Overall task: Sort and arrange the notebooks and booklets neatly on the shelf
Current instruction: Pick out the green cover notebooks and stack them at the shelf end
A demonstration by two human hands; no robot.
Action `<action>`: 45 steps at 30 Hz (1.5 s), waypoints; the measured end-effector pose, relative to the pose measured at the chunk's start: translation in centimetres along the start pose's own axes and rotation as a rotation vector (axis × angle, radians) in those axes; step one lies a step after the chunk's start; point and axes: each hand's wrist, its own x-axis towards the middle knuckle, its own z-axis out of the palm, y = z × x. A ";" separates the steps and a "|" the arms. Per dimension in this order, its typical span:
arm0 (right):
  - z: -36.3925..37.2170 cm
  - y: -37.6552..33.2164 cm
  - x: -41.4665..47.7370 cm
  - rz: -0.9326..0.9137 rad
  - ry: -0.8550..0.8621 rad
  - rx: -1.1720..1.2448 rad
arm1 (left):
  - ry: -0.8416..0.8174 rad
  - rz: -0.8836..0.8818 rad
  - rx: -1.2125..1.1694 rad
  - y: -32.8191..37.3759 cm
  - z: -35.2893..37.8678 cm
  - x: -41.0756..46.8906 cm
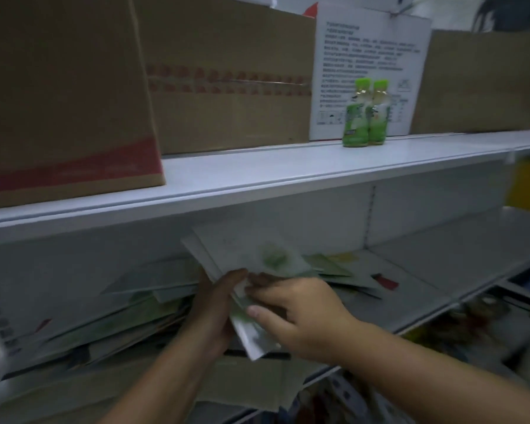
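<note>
Two hands hold a sheaf of pale green booklets at a white shelf.

The left hand (pixel 214 307) and right hand (pixel 294 310) have fingers closed around the booklets (pixel 257 258), raised above a slumped notebook pile (pixel 104 319) on the lower shelf (pixel 410 304); two green bottles (pixel 364 117) stand above.

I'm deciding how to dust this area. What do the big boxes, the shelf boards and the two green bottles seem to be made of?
Big boxes: brown corrugated cardboard, matte, with taped seams and red print.
Shelf boards: probably painted metal, pale and smooth with a faint sheen and a folded front lip.
Green bottles: likely plastic, glossy, given highlights near the caps; blur leaves this open.
</note>
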 end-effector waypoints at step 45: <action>-25.8 58.3 -31.3 1.281 0.636 0.665 | -0.721 -0.581 0.296 -38.8 64.8 14.1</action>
